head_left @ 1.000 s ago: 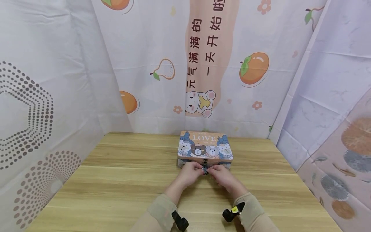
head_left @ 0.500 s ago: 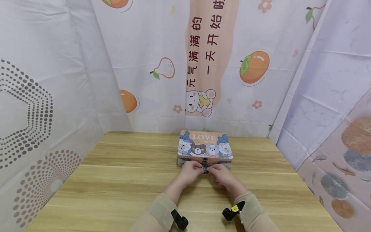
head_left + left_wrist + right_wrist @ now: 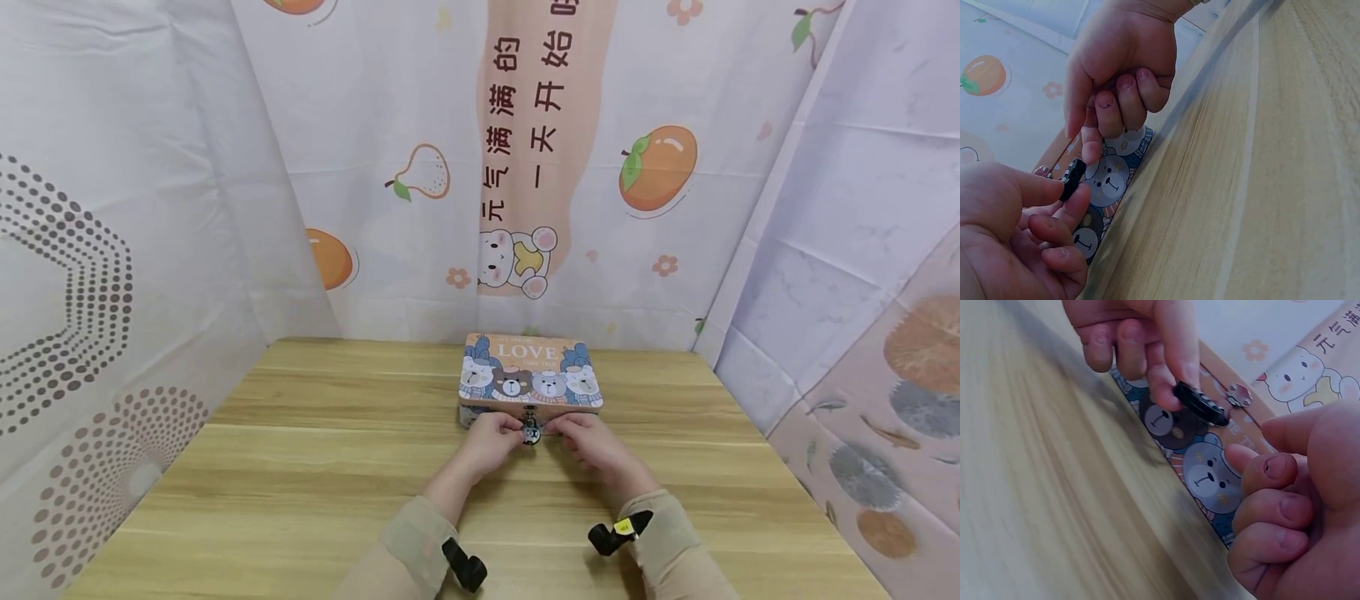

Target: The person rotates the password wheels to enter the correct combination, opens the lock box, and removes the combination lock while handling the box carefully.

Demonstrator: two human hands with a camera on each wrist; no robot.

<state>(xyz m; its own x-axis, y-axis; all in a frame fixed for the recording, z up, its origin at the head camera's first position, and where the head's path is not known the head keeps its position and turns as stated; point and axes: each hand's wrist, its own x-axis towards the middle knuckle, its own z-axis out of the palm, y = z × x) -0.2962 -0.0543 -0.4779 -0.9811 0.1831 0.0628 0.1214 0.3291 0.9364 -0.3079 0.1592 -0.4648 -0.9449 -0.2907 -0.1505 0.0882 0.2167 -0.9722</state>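
Observation:
A tin box (image 3: 528, 371) printed with bears and the word LOVE stands with its lid down at the far side of the table. On its front clasp (image 3: 1238, 395) hangs a small black combination padlock (image 3: 1202, 406) with a row of number dials. My left hand (image 3: 487, 446) pinches the padlock's left side between thumb and forefinger, other fingers loosely bent. Just right of the padlock, my right hand (image 3: 597, 447) holds nothing; its thumb and forefinger stand apart, the remaining fingers bent. The right wrist view shows a gap between this hand and the padlock.
The wood-grain table (image 3: 337, 467) stretches out in front of the box and to both sides. Right behind the box hangs a fruit-print curtain (image 3: 375, 100), with more cloth at left and right. A small black camera (image 3: 465, 567) is strapped to each wrist.
My right hand has released the padlock and shifted a little to the right, exposing the padlock's face. The left hand keeps its pinch. The head view has tilted slightly.

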